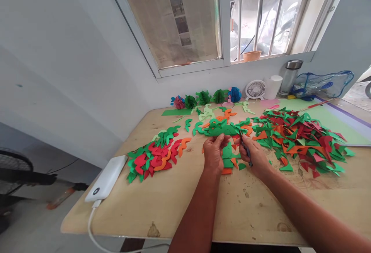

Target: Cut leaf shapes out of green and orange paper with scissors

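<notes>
Your left hand [213,150] pinches green paper [220,130]; your right hand [257,156] grips a partly hidden dark tool [247,151].
Tabletop [162,202] room at eight o'clock; front edge [237,242] at six.

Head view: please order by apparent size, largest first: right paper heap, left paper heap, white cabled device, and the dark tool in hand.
1. Right paper heap
2. Left paper heap
3. White cabled device
4. Dark tool, partly covered by the right hand

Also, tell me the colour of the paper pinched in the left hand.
The paper in the left hand is green, shown best in the head view.
</notes>
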A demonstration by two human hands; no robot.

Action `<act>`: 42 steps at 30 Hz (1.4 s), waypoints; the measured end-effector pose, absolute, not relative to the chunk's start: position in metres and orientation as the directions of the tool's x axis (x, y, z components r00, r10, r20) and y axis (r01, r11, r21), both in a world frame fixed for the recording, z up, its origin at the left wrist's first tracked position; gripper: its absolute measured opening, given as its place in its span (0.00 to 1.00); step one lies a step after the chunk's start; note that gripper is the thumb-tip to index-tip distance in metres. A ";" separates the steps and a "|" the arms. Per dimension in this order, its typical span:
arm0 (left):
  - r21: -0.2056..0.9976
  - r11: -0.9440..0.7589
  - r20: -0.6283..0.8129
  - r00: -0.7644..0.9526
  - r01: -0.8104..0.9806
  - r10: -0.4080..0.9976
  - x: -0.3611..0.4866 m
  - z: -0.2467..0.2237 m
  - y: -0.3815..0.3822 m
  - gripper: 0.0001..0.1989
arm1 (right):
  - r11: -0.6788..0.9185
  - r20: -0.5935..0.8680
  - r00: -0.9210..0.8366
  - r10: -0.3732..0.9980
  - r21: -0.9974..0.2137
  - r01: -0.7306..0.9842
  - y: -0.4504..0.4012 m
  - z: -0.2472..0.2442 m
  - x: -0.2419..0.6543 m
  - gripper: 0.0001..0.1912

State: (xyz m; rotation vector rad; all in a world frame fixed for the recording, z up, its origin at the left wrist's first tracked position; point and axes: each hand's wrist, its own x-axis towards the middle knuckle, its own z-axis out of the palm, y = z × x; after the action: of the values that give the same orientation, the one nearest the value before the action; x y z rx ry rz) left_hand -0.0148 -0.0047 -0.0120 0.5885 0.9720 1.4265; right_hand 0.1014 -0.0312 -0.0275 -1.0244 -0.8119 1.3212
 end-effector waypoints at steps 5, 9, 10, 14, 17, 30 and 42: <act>0.814 0.078 -0.188 -0.134 -0.576 0.973 -0.015 -0.010 -0.005 0.13 | -0.056 -0.087 0.066 0.994 -0.927 -0.372 -0.032 -0.028 0.100 0.25; 0.795 0.063 -0.171 -0.123 -0.604 0.978 -0.014 -0.010 -0.004 0.15 | -0.073 -0.094 0.041 0.995 -0.928 -0.365 -0.034 -0.029 0.098 0.24; 0.790 0.056 -0.168 -0.127 -0.611 0.978 -0.014 -0.010 -0.004 0.15 | -0.079 -0.097 0.031 0.995 -0.928 -0.364 -0.034 -0.029 0.098 0.24; 0.774 0.044 -0.160 -0.129 -0.632 0.979 -0.012 -0.011 -0.005 0.14 | -0.113 -0.108 -0.032 0.994 -0.930 -0.349 -0.035 -0.030 0.097 0.25; 0.776 0.058 -0.165 -0.113 -0.628 0.980 -0.010 -0.010 -0.007 0.13 | -0.135 -0.121 -0.064 0.991 -0.932 -0.337 -0.036 -0.030 0.096 0.25; 0.819 0.056 -0.123 -0.079 -0.571 0.989 -0.003 -0.011 -0.010 0.14 | -0.097 -0.079 -0.068 0.995 -0.935 -0.342 -0.036 -0.030 0.099 0.24; 0.822 0.034 -0.089 -0.069 -0.568 0.994 -0.003 -0.001 -0.015 0.12 | -0.052 -0.038 -0.050 0.998 -0.940 -0.338 -0.036 -0.026 0.099 0.22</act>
State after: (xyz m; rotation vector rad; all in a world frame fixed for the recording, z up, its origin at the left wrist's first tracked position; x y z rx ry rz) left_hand -0.0035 -0.0145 -0.0010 0.6661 0.8461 1.4538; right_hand 0.0992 -0.0362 -0.0260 -0.9605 -0.9571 1.4177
